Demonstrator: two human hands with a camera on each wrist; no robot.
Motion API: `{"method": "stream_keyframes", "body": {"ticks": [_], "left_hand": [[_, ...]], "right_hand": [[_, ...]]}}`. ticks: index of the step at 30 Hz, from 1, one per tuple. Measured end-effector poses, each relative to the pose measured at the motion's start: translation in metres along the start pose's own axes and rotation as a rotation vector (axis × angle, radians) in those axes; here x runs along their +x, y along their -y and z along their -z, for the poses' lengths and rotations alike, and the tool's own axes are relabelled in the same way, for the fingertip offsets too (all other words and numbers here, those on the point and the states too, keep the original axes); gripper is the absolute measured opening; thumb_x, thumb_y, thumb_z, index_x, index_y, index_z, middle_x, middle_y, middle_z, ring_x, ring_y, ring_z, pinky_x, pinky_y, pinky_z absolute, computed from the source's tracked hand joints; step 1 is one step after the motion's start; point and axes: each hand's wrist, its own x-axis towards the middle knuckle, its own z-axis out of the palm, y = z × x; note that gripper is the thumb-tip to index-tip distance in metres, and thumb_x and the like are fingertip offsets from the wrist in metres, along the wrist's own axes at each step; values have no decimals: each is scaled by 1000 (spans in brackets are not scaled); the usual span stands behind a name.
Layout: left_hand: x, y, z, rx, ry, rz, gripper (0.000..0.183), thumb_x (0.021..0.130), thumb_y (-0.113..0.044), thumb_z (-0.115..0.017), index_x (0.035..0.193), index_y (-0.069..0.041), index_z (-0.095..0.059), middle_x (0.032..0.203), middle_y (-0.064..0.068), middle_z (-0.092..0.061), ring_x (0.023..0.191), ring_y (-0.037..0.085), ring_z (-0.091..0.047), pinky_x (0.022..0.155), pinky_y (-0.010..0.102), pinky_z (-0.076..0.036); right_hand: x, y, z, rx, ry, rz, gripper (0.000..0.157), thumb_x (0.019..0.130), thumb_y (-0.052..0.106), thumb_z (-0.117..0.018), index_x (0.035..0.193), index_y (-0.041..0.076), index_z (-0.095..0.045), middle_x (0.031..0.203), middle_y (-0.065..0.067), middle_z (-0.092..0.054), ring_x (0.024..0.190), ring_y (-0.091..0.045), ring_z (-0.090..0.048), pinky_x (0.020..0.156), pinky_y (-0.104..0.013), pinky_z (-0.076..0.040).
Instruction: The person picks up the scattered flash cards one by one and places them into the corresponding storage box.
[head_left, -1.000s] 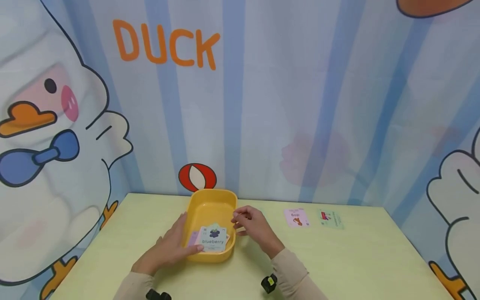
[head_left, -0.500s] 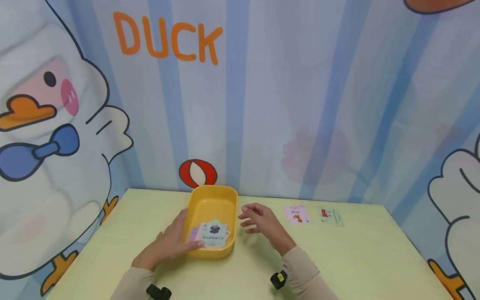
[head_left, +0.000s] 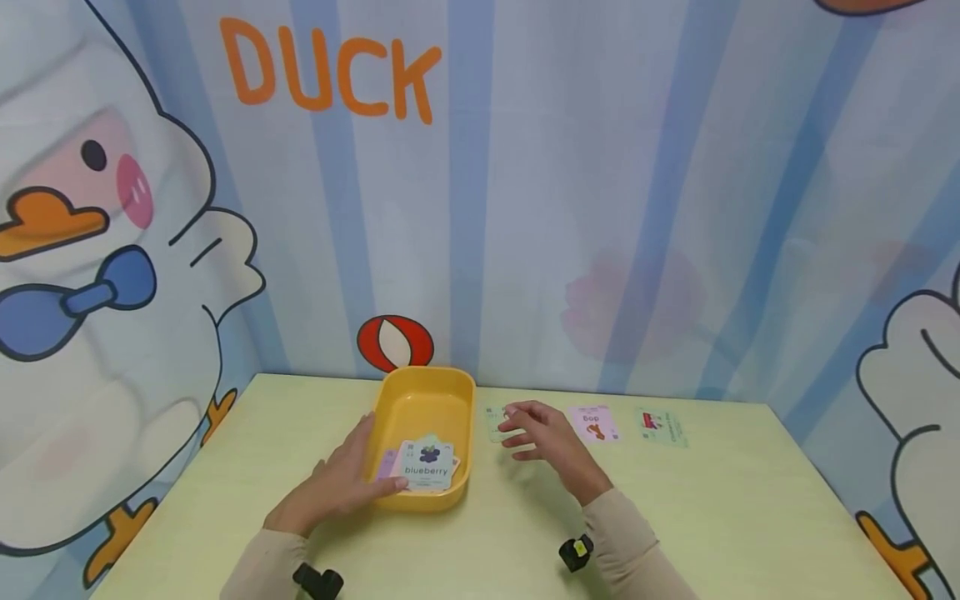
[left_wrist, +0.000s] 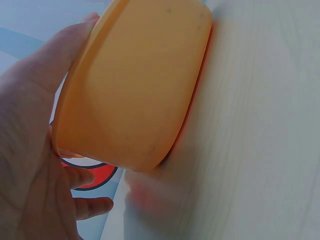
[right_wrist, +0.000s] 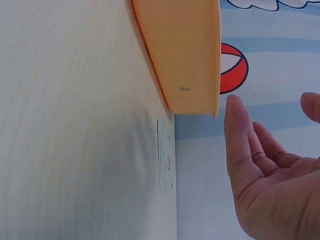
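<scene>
My left hand (head_left: 335,483) holds the yellow plastic tray (head_left: 462,417) by its left side, the thumb lying over the near rim by the cards. Inside, at the near end, several picture cards overlap; a "blueberry" card (head_left: 427,468) lies uppermost. To the right of the tray, my right hand (head_left: 551,446) hovers above the table, fingers loosely bent with nothing between them. It partly covers a pale green card (head_left: 495,425) on the tabletop. The right wrist view shows this card (right_wrist: 166,157) lying flat below the hand, close to the tray (right_wrist: 187,60).
Farther right on the pale yellow table (head_left: 720,517) lie a pink card marked "Bop" (head_left: 594,423) and a green card with a red picture (head_left: 662,427). A blue striped curtain (head_left: 525,208) printed with ducks hangs behind the table's far edge.
My right hand has moved away from the tray's right rim, rightward over the table. A pale green card beside the tray has come into view. The left hand stays on the tray.
</scene>
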Motion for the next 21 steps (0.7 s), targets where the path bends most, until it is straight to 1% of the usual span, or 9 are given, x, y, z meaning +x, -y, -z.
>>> {"method": "stream_keyframes", "body": {"ticks": [5, 11, 16, 21], "left_hand": [[0, -1, 0, -1, 4, 7, 123, 77, -70, -73, 164, -15, -5, 169, 13, -18, 148, 42, -30, 106, 83, -18], [0, -2, 0, -5, 9, 23, 125, 76, -70, -74, 164, -16, -4, 169, 13, -18, 147, 41, -30, 107, 82, -20], [0, -2, 0, 6, 6, 20, 125, 75, -70, -74, 164, -16, -5, 169, 12, -18, 148, 41, -30, 107, 83, -19], [0, -1, 0, 5, 10, 16, 125, 76, -70, -74, 164, -15, -4, 169, 13, -16, 149, 42, -27, 106, 84, -17]], "right_hand": [[-3, -4, 10, -16, -2, -15, 53, 100, 47, -61, 134, 7, -59, 122, -19, -69, 107, -38, -69, 87, -41, -60], [-4, -9, 24, -38, -26, -29, 58, 96, 53, -63, 134, 9, -59, 123, -18, -69, 107, -37, -70, 87, -42, -60], [-6, -9, 35, -64, -39, -47, 56, 97, 49, -64, 134, 7, -60, 120, -16, -71, 106, -35, -71, 87, -42, -60], [-8, -9, 46, -92, -46, -46, 57, 99, 44, -63, 138, 3, -57, 121, -18, -71, 106, -35, -71, 89, -44, -59]]}}
